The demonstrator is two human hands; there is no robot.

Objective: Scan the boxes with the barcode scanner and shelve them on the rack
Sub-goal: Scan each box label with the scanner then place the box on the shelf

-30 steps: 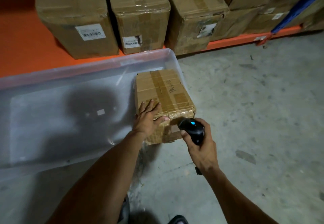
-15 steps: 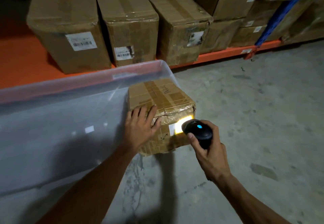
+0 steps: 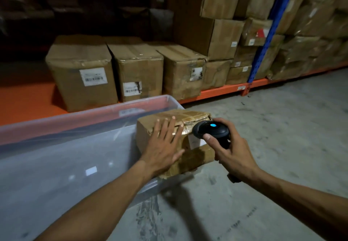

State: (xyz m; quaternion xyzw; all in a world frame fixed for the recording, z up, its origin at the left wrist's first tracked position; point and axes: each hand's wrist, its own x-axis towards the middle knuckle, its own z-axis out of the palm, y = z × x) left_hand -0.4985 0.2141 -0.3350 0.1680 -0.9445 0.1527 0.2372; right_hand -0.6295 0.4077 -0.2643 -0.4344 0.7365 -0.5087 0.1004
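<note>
Box (image 3: 195,156) sits at the right end of a clear plastic bin (image 3: 75,127), left hand (image 3: 163,144) flat on its front, fingers straight. Right hand (image 3: 231,152) grips the black scanner (image 3: 211,130), blue light on, right by its white label (image 3: 194,141). Rack (image 3: 216,92) behind holds more cartons.

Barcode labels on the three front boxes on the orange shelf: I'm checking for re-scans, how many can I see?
3: left box label, middle box label, partly torn, and right box label, angled. Other sides are hidden.
</note>
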